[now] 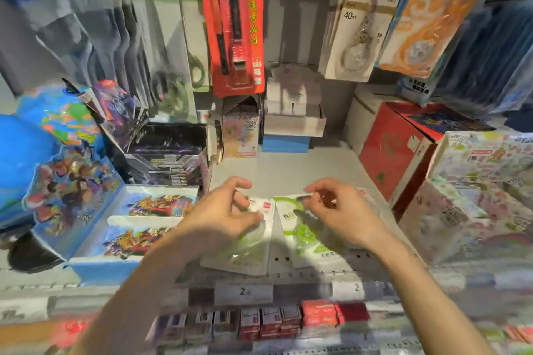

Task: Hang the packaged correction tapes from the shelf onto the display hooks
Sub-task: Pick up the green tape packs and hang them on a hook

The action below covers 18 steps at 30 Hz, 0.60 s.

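Two packaged green correction tapes lie side by side near the front of the grey shelf (pixel 288 170). My left hand (pixel 227 210) is over the left package (pixel 245 251), with curled fingers at its top edge. My right hand (pixel 340 210) hovers over the right package (pixel 300 228), thumb and forefinger pinching near its top edge. Whether either package is lifted off the shelf is unclear. More carded correction tapes hang above at the upper right: a white one (pixel 357 29) and an orange one (pixel 427 26).
A red carded pen pack (pixel 233 23) hangs at the top centre. Card boxes (pixel 115 228) and globes (pixel 34 147) crowd the left. Red (pixel 398 158) and pastel boxes (pixel 476 196) stand at the right. Small boxes (pixel 291 112) sit at the shelf's back.
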{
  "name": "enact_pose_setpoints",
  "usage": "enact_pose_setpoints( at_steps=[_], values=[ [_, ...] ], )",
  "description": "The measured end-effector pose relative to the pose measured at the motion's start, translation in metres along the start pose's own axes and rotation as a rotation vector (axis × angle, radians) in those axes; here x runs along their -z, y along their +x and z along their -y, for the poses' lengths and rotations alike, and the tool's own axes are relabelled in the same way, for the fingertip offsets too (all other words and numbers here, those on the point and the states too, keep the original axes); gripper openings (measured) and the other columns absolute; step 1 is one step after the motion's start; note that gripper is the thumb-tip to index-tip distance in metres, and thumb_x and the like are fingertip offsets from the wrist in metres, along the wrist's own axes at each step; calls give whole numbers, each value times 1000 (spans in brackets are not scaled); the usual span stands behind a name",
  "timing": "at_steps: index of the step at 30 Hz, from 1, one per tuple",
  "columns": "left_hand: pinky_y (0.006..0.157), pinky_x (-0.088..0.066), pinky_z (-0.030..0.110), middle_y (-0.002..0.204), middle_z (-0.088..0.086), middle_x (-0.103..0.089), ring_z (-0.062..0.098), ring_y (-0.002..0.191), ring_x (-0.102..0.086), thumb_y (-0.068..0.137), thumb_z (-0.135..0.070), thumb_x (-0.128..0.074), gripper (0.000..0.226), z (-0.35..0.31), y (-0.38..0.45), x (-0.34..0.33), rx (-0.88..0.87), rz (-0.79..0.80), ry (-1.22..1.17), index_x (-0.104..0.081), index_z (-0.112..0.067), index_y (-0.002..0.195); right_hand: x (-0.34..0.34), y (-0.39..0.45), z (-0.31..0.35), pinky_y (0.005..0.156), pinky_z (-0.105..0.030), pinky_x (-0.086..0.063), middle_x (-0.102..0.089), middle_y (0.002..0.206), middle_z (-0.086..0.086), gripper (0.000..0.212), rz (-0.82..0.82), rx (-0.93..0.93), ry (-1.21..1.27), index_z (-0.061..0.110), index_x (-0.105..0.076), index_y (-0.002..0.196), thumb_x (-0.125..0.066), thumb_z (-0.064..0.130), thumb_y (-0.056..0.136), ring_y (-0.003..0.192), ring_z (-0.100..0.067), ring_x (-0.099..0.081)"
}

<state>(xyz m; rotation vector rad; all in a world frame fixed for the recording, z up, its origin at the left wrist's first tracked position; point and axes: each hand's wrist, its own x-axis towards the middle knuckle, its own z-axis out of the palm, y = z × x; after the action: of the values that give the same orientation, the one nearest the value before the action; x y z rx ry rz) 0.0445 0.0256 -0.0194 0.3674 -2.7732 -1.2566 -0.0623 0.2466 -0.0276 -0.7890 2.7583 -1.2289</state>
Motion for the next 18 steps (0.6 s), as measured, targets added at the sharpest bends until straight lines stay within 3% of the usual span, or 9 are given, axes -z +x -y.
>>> enact_pose_setpoints(
  at_steps=[2, 4, 6, 8, 11, 14, 18],
  values=[
    [87, -46, 30, 111, -10, -59, 12, 95, -59, 77, -52, -75, 66, 7, 4, -2, 0, 89, 244, -48, -34, 135, -9, 6, -7, 93, -32, -47, -67, 106, -2, 23, 47, 17, -224, 22, -73, 111, -75, 33, 91, 98, -14, -60],
    [85, -38, 28, 113, -14, -51, 11, 103, -50, 76, -58, -73, 66, 12, 6, -5, 16, 100, 383, -48, -38, 133, -13, 9, -13, 101, -35, -43, -64, 114, -3, 32, 88, 19, -330, 23, -74, 114, -74, 43, 89, 111, -19, -57],
    [84, -35, 28, 108, -15, -44, 10, 102, -44, 74, -62, -73, 62, 17, 7, -9, 15, 110, 442, -51, -37, 125, -14, 8, -20, 100, -34, -42, -64, 114, -1, 34, 113, 18, -343, 25, -74, 114, -71, 49, 90, 113, -19, -56],
    [79, -33, 29, 97, -17, -38, 11, 95, -41, 72, -63, -76, 47, 20, 8, -12, 12, 103, 461, -52, -36, 102, -15, 9, -25, 94, -33, -42, -64, 110, 1, 33, 113, 37, -345, 27, -74, 111, -70, 52, 90, 109, -18, -56],
    [63, -31, 24, 88, -16, -38, 7, 76, -40, 72, -63, -76, 52, 20, 10, -12, -5, 95, 495, -35, -33, 72, -15, 12, -27, 85, -30, -41, -63, 101, 3, 30, 111, 54, -326, 28, -73, 106, -69, 52, 90, 100, -16, -56],
    [60, -31, 21, 90, -14, -45, 3, 74, -42, 70, -68, -75, 48, 15, 12, -11, -27, 55, 529, -40, -35, 72, -14, 16, -27, 80, -29, -39, -61, 97, 3, 31, 137, 54, -327, 27, -72, 107, -68, 53, 91, 94, -15, -56],
    [63, -31, 21, 95, -15, -47, 11, 86, -48, 70, -65, -77, 42, 14, 14, -11, -51, -55, 488, -54, -37, 92, -18, 24, -19, 82, -31, -48, -67, 101, 7, 30, 121, 51, -217, 28, -75, 110, -68, 51, 92, 96, -12, -60]
  ],
)
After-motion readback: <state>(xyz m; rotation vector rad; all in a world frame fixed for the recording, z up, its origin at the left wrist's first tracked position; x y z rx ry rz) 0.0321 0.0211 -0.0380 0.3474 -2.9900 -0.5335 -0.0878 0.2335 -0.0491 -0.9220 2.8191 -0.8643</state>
